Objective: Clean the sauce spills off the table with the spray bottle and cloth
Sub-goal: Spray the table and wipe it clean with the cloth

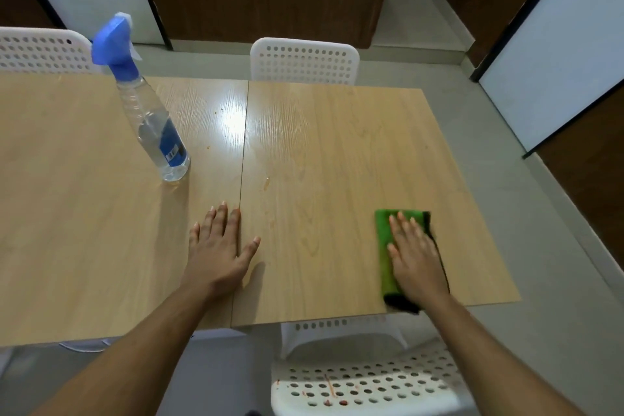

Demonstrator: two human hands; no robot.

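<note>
table [337,152]: pale wood-grain laminate, smooth, glossy glare at 12 o'clock | spray bottle [153,132]: clear plastic, blue plastic trigger head, glossy label | cloth [385,246]: green fuzzy microfibre, matt, dark edge | chairs [305,61]: white perforated plastic, smooth

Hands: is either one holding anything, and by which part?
No grip. Right hand presses flat on the green cloth; left hand rests flat on the table. Spray bottle stands untouched.
</note>
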